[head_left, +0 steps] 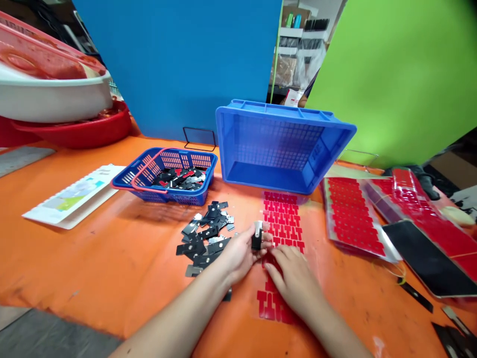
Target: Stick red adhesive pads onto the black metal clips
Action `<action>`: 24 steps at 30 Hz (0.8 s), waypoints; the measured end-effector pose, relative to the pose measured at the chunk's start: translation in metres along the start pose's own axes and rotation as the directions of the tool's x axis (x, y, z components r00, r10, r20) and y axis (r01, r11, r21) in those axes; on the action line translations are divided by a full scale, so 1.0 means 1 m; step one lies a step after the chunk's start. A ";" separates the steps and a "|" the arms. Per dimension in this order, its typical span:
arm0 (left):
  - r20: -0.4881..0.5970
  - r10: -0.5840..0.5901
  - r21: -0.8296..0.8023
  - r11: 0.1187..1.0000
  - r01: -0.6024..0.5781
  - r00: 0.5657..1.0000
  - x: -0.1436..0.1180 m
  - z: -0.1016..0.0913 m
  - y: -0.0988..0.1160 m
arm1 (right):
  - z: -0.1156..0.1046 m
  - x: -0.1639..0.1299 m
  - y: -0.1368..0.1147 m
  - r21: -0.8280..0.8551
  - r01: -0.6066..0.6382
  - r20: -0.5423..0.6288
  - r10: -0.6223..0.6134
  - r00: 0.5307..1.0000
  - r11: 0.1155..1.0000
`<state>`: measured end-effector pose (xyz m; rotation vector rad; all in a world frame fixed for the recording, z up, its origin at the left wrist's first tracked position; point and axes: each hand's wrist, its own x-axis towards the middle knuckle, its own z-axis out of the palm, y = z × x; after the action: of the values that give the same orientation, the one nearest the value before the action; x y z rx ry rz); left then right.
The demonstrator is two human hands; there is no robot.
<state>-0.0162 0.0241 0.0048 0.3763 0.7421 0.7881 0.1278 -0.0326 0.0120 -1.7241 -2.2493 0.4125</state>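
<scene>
My left hand [241, 254] is closed on a small black clip with a silver metal end [257, 236], held up between thumb and fingers. To its right, my right hand [294, 274] lies over a clear sheet of red T-shaped stickers [281, 219]. Its thumb and fingers are bent close together at the sheet's left side, with red showing beside the fingertips. Whatever they pinch is hidden. A loose pile of similar black and silver clips [203, 247] spreads just left of my left hand.
Behind the pile stands a blue basket [167, 196] with more pieces, some bearing red. A large blue crate [268, 174] lies on its side at the back. More red sticker sheets [352, 214] and a black pad [428, 258] lie right; a white booklet [74, 196] lies left.
</scene>
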 end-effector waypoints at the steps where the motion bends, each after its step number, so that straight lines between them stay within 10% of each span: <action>1: 0.009 0.005 0.002 1.000 -0.005 1.000 0.000 0.000 0.000 | 0.004 0.001 -0.002 -0.037 -0.018 -0.019 0.018 1.000 0.999; 24: 0.016 -0.052 -0.041 0.998 0.053 0.999 0.007 -0.013 0.000 | 0.014 -0.004 -0.006 -0.019 -0.006 -0.015 0.006 1.000 1.000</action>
<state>-0.0221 0.0294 -0.0073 0.3240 0.7175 0.7493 0.1184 -0.0391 0.0017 -1.7380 -2.2452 0.3787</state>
